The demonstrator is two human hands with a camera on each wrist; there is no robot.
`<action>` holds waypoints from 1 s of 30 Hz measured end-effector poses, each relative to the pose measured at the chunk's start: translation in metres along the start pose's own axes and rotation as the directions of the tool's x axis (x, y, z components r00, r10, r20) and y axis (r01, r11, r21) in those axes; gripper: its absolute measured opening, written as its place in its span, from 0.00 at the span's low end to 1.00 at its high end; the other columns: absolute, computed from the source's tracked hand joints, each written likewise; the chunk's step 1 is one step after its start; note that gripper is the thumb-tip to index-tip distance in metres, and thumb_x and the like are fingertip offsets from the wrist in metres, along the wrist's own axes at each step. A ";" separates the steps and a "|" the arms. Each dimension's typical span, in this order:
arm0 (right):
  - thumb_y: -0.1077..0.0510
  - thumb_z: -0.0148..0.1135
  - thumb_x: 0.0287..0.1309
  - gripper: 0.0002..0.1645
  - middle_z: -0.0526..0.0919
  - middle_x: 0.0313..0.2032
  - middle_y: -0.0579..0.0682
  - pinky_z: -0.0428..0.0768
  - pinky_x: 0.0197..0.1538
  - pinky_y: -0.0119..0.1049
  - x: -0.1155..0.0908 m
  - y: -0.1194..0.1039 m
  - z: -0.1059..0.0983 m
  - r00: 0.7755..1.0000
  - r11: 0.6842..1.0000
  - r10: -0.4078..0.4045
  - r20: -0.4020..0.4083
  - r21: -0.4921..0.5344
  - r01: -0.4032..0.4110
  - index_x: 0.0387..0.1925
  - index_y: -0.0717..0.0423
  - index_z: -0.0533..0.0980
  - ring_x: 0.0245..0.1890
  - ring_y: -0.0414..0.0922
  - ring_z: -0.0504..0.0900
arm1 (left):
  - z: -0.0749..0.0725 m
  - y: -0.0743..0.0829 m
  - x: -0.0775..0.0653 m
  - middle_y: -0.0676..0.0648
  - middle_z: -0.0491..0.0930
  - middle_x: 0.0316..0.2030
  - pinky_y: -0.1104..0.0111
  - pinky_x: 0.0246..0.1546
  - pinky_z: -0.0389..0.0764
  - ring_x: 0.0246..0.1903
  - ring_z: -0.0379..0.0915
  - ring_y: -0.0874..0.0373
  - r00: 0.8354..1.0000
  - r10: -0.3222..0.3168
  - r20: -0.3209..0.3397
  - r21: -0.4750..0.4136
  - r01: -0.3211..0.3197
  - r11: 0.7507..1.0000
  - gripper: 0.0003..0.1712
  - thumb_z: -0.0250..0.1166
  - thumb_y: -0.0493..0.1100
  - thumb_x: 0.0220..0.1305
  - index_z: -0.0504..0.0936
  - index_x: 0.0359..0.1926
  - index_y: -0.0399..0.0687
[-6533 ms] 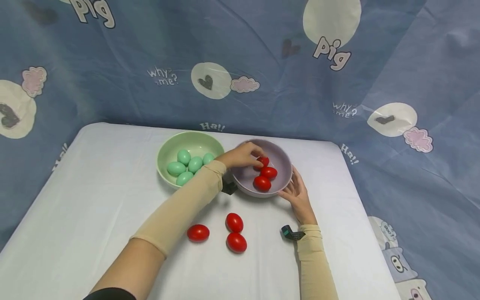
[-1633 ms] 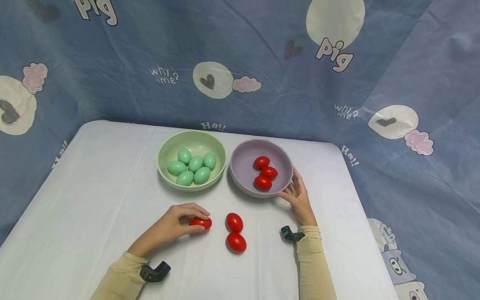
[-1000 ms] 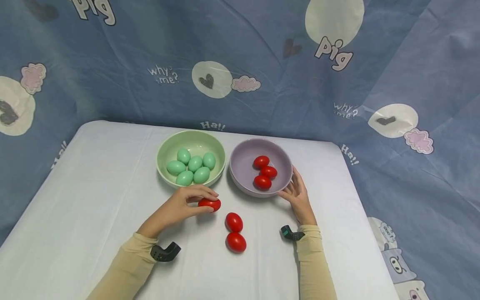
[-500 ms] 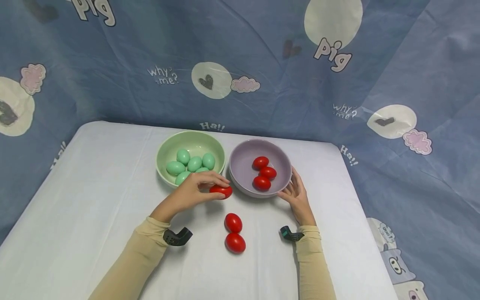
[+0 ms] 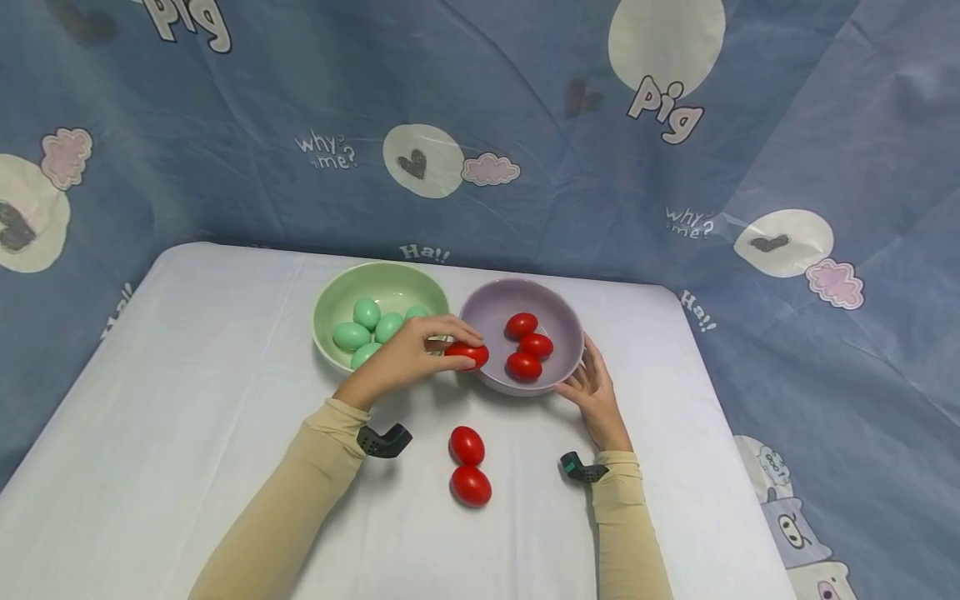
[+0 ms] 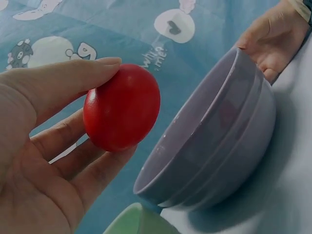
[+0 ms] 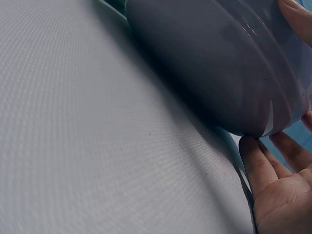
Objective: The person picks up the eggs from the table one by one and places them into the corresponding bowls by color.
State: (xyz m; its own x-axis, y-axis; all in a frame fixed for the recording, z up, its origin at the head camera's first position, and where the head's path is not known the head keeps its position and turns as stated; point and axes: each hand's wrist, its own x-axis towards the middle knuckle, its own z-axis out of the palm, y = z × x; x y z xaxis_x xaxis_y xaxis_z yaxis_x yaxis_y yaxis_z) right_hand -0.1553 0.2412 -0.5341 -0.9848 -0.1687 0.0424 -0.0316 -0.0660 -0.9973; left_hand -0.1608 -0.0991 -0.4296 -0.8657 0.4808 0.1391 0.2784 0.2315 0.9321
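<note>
My left hand (image 5: 405, 354) holds a glossy red egg (image 5: 468, 356) between thumb and fingers, just over the left rim of the purple bowl (image 5: 486, 312). In the left wrist view the red egg (image 6: 124, 107) is raised beside the tilted-looking bowl (image 6: 224, 141). My right hand (image 5: 596, 396) rests against the bowl's right side, its fingers spread along the outer wall, as the right wrist view also shows. Three red eggs (image 5: 536, 346) lie inside that bowl. Two more red eggs (image 5: 470, 486) lie on the table in front.
Left of the purple bowl stands a green bowl (image 5: 337, 292) with several mint-green eggs (image 5: 351, 336), partly hidden by my left hand. A white cloth covers the table (image 5: 187, 400). A blue printed curtain (image 5: 300, 208) hangs behind the table's far edge.
My left hand picked up the red egg from the table's left-front area and carried it up and rightward to the purple bowl's rim. The right hand stayed at the bowl.
</note>
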 end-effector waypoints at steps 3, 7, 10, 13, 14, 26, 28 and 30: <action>0.71 0.70 0.57 0.61 0.51 0.83 0.43 0.73 0.70 0.27 0.000 0.000 0.001 1.000 1.000 -0.001 0.003 -0.001 0.001 0.82 0.39 0.50 0.82 0.55 0.54 | 0.002 0.000 0.009 0.54 0.87 0.52 0.59 0.64 0.83 0.57 0.79 0.57 1.000 -0.004 0.006 0.009 0.004 1.000 0.16 0.76 0.42 0.62 0.90 0.52 0.54; 0.70 0.70 0.57 0.61 0.51 0.83 0.43 0.73 0.70 0.27 0.000 -0.001 0.001 1.000 1.000 0.002 0.005 -0.002 -0.002 0.82 0.39 0.50 0.82 0.55 0.54 | 0.004 0.000 0.020 0.55 0.87 0.51 0.58 0.65 0.82 0.58 0.79 0.59 1.000 -0.011 0.011 0.000 0.011 1.000 0.16 0.76 0.43 0.62 0.90 0.51 0.57; 0.70 0.70 0.57 0.61 0.52 0.83 0.43 0.73 0.71 0.27 0.000 -0.001 0.001 1.000 1.000 0.002 0.006 0.003 -0.002 0.82 0.39 0.50 0.82 0.55 0.54 | 0.005 0.000 0.028 0.56 0.87 0.50 0.58 0.66 0.81 0.58 0.79 0.59 1.000 -0.019 0.016 -0.024 0.019 1.000 0.15 0.76 0.44 0.62 0.90 0.51 0.60; 0.70 0.70 0.56 0.61 0.52 0.82 0.43 0.73 0.71 0.27 0.000 -0.001 0.001 1.000 1.000 -0.002 0.005 0.014 0.002 0.82 0.38 0.50 0.82 0.54 0.55 | 0.006 -0.001 0.035 0.57 0.87 0.50 0.58 0.67 0.81 0.58 0.78 0.59 0.998 -0.051 0.022 -0.045 0.052 0.998 0.15 0.76 0.46 0.63 0.90 0.51 0.63; 0.71 0.70 0.56 0.61 0.52 0.82 0.43 0.72 0.71 0.27 0.000 -0.001 0.000 1.000 1.000 -0.002 0.005 0.016 0.002 0.82 0.38 0.50 0.82 0.54 0.55 | 0.006 -0.001 0.038 0.57 0.87 0.50 0.57 0.67 0.80 0.58 0.78 0.59 0.998 -0.064 0.022 -0.052 0.065 0.996 0.15 0.76 0.46 0.63 0.90 0.51 0.63; 0.71 0.70 0.57 0.60 0.53 0.82 0.43 0.72 0.71 0.29 0.001 0.001 -0.001 1.000 1.000 -0.002 0.000 0.004 0.002 0.82 0.38 0.51 0.81 0.54 0.56 | 0.009 -0.006 0.074 0.48 0.88 0.51 0.58 0.64 0.83 0.57 0.80 0.52 0.991 -0.134 0.004 0.048 0.133 0.990 0.16 0.75 0.41 0.63 0.89 0.53 0.50; 0.72 0.70 0.56 0.61 0.52 0.82 0.44 0.73 0.72 0.29 0.002 0.002 -0.002 1.000 1.000 -0.007 0.003 0.021 0.007 0.82 0.39 0.51 0.81 0.55 0.56 | 0.010 -0.006 0.079 0.47 0.88 0.51 0.59 0.62 0.83 0.56 0.81 0.51 0.991 -0.133 0.009 0.056 0.132 0.990 0.17 0.74 0.40 0.63 0.89 0.53 0.47; 0.73 0.69 0.56 0.61 0.52 0.82 0.45 0.73 0.72 0.29 0.002 0.002 -0.002 1.000 0.999 -0.012 0.006 0.036 0.011 0.82 0.40 0.50 0.81 0.55 0.56 | 0.010 -0.007 0.084 0.46 0.88 0.50 0.60 0.61 0.84 0.55 0.81 0.51 0.990 -0.139 0.009 0.058 0.138 0.989 0.17 0.73 0.39 0.64 0.88 0.54 0.44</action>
State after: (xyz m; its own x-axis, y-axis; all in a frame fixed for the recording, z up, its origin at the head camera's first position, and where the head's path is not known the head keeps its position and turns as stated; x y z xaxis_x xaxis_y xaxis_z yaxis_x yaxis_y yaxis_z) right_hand -0.1577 0.2431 -0.5364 -0.9832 -0.1740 0.0542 -0.0365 -0.1036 -0.9940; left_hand -0.2308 -0.0516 -0.4278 -0.8921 0.4519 0.0054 0.1800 0.3443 0.9215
